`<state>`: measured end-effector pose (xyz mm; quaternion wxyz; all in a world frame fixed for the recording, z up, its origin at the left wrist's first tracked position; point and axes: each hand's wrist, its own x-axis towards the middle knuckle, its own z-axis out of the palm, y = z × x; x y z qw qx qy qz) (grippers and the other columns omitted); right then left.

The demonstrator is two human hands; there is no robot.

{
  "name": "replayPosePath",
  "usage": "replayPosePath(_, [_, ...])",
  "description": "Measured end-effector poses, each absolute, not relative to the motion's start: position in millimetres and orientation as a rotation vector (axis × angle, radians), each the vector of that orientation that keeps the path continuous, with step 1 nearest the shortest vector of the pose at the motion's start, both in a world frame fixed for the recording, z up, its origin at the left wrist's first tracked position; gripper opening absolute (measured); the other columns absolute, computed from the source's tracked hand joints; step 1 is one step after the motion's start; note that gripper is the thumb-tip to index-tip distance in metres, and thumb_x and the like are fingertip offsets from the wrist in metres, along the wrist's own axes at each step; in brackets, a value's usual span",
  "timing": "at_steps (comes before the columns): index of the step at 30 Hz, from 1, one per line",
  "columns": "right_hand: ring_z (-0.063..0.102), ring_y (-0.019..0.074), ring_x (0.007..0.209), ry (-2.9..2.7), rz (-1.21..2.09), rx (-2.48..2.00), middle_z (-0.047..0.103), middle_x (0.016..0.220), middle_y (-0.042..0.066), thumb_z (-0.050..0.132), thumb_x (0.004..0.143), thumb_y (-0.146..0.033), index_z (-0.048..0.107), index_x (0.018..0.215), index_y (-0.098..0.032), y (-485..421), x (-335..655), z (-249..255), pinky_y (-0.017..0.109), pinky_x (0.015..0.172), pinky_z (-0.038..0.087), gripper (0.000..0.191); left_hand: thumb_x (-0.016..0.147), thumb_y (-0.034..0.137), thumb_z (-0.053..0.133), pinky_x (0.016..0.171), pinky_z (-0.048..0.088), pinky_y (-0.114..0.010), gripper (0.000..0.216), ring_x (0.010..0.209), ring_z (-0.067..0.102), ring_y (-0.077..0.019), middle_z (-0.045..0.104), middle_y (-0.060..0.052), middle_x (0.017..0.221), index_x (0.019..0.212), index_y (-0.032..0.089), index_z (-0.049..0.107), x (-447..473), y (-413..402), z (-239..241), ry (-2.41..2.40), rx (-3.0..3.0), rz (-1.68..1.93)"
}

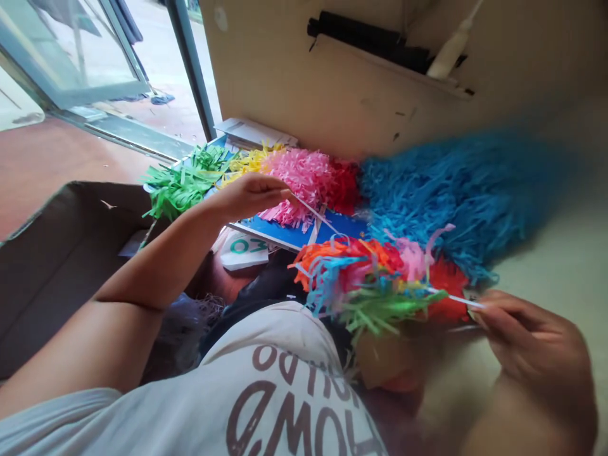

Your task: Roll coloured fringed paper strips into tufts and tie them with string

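Note:
A bundle of cut paper strips [375, 278] in orange, pink, light blue, green and red is in front of my body, above my lap. My left hand [254, 196] pinches one end of a thin white string [316, 214], which runs down to the top of the bundle. On the other side, my right hand [536, 342] is closed on a white strand [458, 299] coming out of the bundle's right side. Whether both strands are one piece is hidden among the strips.
Piles of green [190, 180], pink [304, 177] and blue paper strips [446, 196] lie on and beside a blue board [289, 233]. An open cardboard box [61, 247] stands at left. A power strip [380, 47] is on the wall near an open door.

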<state>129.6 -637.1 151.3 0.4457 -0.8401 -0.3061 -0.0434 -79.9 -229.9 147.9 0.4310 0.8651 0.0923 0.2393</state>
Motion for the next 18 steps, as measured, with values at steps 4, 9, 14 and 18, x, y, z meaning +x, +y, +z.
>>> replayPosePath(4, [0.067,0.0244,0.071,-0.856,-0.071,-2.240,0.074,0.076,0.007,0.075,0.065,-0.057,0.077,0.071,-0.024,-626,127,151,0.036,0.070,0.053,0.033,0.084,0.045,0.065,0.063,0.046,-0.022,0.036,0.067,0.059,-0.0110,0.070,-0.005,0.075,0.094,0.013,0.076,-82,-225,151,0.266,2.135,0.677])
replayPosePath(9, [0.065,0.0188,0.067,-1.122,-0.062,-2.141,0.071,0.071,0.001,0.069,0.077,-0.050,0.074,0.069,-0.026,-594,109,159,0.031,0.067,0.051,0.026,0.087,0.039,0.066,0.063,0.047,-0.024,0.031,0.062,0.058,-0.0094,0.070,-0.006,0.089,0.107,0.018,0.075,-75,-250,158,0.114,2.305,0.686])
replayPosePath(14, [0.064,0.0169,0.068,-1.331,0.145,-2.037,0.071,0.073,0.001,0.065,0.084,-0.043,0.074,0.074,-0.024,-538,79,163,0.027,0.062,0.048,0.023,0.085,0.036,0.073,0.074,0.048,-0.023,0.033,0.088,0.066,-0.0157,0.069,-0.010,0.109,0.115,0.023,0.074,-35,-331,132,-0.452,2.476,0.427])
replayPosePath(18, [0.061,0.0162,0.066,-1.174,-0.100,-1.983,0.067,0.070,0.000,0.069,0.082,-0.040,0.072,0.072,-0.024,-545,79,174,0.028,0.064,0.047,0.019,0.091,0.032,0.067,0.068,0.044,-0.021,0.019,0.082,0.064,-0.0141,0.070,-0.009,0.091,0.095,0.020,0.080,-10,-351,102,-0.475,2.451,0.378])
